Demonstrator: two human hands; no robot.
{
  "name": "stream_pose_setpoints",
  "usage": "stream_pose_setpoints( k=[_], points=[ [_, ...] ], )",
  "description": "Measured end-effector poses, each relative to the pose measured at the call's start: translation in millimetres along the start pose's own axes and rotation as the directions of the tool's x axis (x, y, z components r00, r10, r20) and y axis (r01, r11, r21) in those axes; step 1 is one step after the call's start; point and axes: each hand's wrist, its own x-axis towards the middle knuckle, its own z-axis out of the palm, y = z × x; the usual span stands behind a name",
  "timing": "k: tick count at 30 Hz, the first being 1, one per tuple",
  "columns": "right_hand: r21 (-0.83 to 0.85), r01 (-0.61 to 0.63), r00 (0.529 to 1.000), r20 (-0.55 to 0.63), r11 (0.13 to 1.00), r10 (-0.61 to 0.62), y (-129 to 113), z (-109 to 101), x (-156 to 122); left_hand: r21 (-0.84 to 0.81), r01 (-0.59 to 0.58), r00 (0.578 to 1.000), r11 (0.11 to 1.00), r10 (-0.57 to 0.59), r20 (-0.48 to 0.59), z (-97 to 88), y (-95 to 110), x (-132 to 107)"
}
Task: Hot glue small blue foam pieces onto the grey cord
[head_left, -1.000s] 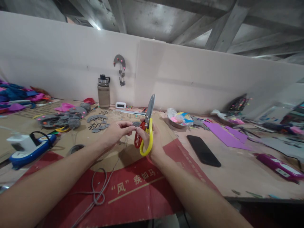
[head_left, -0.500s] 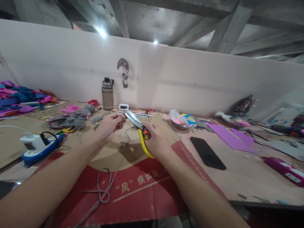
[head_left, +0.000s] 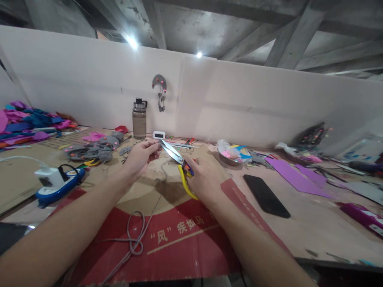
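My right hand (head_left: 201, 175) grips a pair of scissors (head_left: 172, 152) by its yellow handles. The silver blades point up and to the left, over the cardboard. At their tips, the thumb and fingers of my left hand (head_left: 143, 157) are pinched together. Whatever small thing they hold is too small to make out. Below both hands a grey cord (head_left: 136, 239) lies in loose loops on the red part of the cardboard sheet (head_left: 176, 267), and a thin strand of it runs up between my arms.
Grey felt pieces with pink dots (head_left: 98, 148) lie left, near a blue power strip (head_left: 56, 191). A bottle (head_left: 139, 121) stands at the white partition. Rightward are a metal bowl (head_left: 229, 159), a black phone (head_left: 266, 195), purple sheets (head_left: 290, 177) and a magenta device (head_left: 363, 217).
The whole scene has shifted slightly to the right in the view. Both hands keep nearly the same pose, with the scissors' tips still at my left fingers.
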Motion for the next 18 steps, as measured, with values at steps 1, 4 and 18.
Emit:
stream_pose_setpoints(
  k=[1,4,18],
  points=[
    [-0.003,0.003,1.000,0.001,1.000,-0.003,0.2,0.4,-0.2,-0.009,0.006,1.000,1.000,-0.006,-0.003,-0.2,-0.3,-0.2],
    [-0.004,0.014,1.000,0.005,1.000,-0.014,0.8,1.3,-0.6,-0.041,0.020,1.000,0.999,-0.020,-0.014,-0.4,-0.8,-0.6],
    [-0.073,0.008,0.999,0.045,0.997,-0.005,-0.9,2.6,-1.1,-0.126,0.090,0.995,0.988,-0.096,-0.041,4.2,1.4,-3.9]
  ],
)
